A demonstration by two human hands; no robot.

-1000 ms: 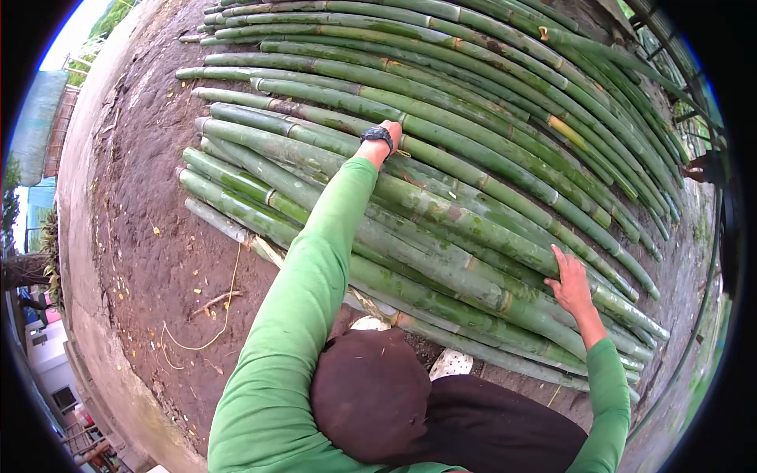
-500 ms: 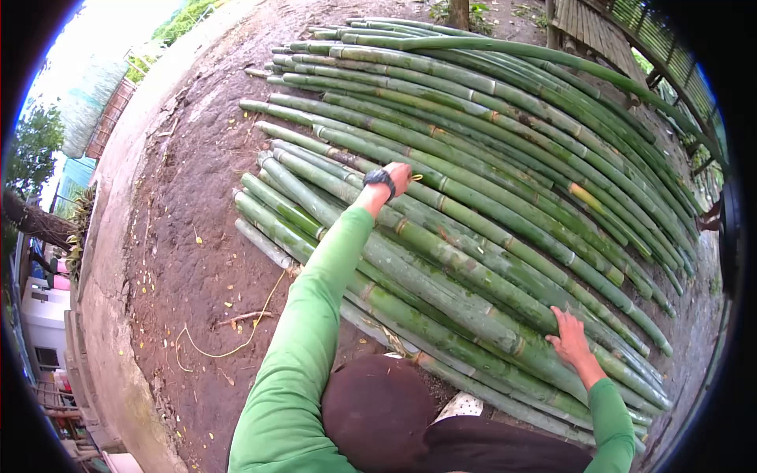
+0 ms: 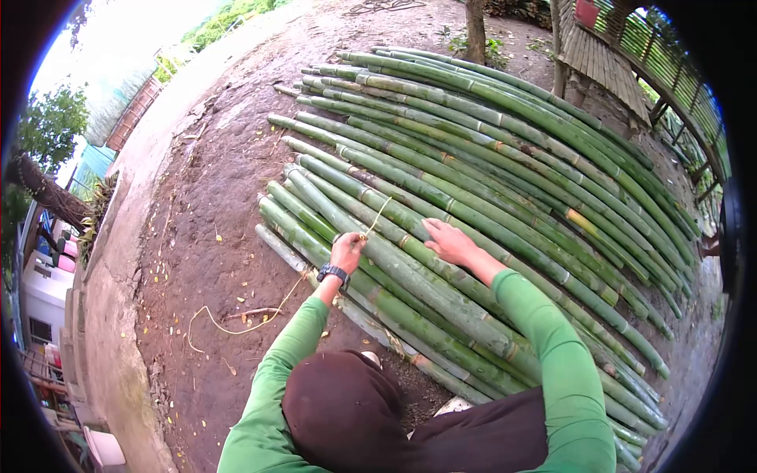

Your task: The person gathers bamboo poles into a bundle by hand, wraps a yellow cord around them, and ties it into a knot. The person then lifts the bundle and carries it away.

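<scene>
My left hand (image 3: 347,252), with a dark watch on the wrist, pinches a thin yellowish cord (image 3: 380,214) above the near green bamboo poles (image 3: 426,276). From the fingers the cord runs up and right across a few poles. My right hand (image 3: 453,242) rests on the poles to the right of the cord, fingers spread a little and holding nothing visible. Another length of cord (image 3: 236,331) lies curved on the soil and reaches the poles' near ends.
More bamboo poles (image 3: 505,126) spread toward the back and right. A tree trunk (image 3: 475,31) and a bamboo-slat platform (image 3: 603,67) stand behind. A concrete edge (image 3: 110,315) and pink containers (image 3: 67,248) are at left. My knee (image 3: 339,394) is in front.
My left hand has come back toward me with the cord stretched from it. My right hand has moved from the far right to the middle of the poles. The view has shifted.
</scene>
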